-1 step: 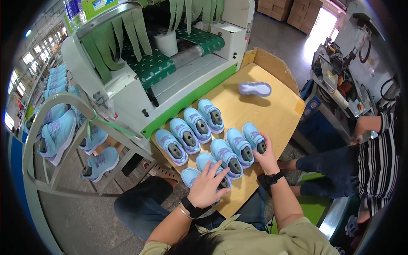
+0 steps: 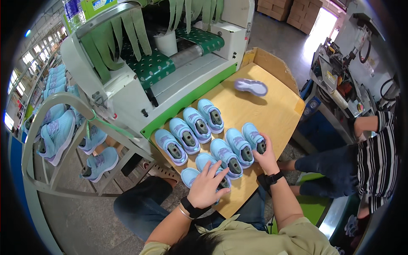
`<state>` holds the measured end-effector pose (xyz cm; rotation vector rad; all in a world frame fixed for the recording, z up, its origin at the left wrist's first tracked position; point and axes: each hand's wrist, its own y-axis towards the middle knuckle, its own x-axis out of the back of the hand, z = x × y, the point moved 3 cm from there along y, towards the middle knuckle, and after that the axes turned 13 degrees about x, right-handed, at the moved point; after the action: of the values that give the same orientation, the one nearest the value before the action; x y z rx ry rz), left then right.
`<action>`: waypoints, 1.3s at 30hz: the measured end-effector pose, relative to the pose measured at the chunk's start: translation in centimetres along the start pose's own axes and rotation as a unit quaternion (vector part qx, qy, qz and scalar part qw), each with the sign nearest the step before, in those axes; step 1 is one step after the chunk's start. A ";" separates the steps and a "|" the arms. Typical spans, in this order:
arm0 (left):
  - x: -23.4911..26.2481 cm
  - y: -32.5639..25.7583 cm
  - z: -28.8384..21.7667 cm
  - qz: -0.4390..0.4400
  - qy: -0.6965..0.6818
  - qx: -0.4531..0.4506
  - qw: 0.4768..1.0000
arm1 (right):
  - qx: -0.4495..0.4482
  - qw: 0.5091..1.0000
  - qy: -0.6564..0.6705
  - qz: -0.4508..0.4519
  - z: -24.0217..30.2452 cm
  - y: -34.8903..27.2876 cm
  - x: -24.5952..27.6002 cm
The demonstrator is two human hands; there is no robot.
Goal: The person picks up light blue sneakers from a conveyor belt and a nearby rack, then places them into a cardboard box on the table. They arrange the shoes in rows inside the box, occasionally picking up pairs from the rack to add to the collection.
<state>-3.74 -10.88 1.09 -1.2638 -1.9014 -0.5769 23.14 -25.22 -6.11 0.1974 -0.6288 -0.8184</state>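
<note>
Light-blue sneakers with dark lasts inside stand in two rows on the wooden tabletop (image 2: 278, 106). My right hand (image 2: 267, 157) grips the heel end of the rightmost sneaker (image 2: 252, 132) in the near row, thumb on one side and fingers on the other. Over the near row's left end lies my left hand (image 2: 206, 187), fingers spread, touching a sneaker (image 2: 203, 160) and partly hiding it. Another sneaker (image 2: 189, 175) sits just left of that hand. Toward the far side, a pale lilac shoe sole (image 2: 251, 87) shows blurred, with a shadow below it.
Beyond the table stands a machine with a green dotted conveyor belt (image 2: 151, 70) and hanging green strips (image 2: 134, 34). A rack (image 2: 63, 95) of more sneakers is on the left. At right, a person in a striped shirt (image 2: 376, 157) stands near a workbench (image 2: 333, 80).
The lilac sole has shifted slightly left and tilted a little. The person at the right has moved an arm slightly. Both my hands stay in place.
</note>
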 end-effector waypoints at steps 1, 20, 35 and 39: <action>0.0 0.0 0.0 0.000 0.000 -0.001 1.000 | -0.002 1.000 0.000 0.000 -0.1 0.0 0.0; 0.2 0.1 0.0 -0.001 0.002 -0.001 1.000 | -0.034 0.998 0.050 -0.008 1.5 0.4 0.1; 0.7 0.3 -0.5 0.008 0.011 0.010 1.000 | -0.129 0.886 -0.403 0.188 -2.5 27.2 -0.3; 0.7 0.6 -0.8 0.024 0.004 0.006 1.000 | -0.115 0.906 -0.372 0.168 -7.4 27.2 -1.5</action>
<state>-3.06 -10.76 2.11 -1.2938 -1.8590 -0.5432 43.55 -6.21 -1.89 -0.4594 -1.2342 -0.6080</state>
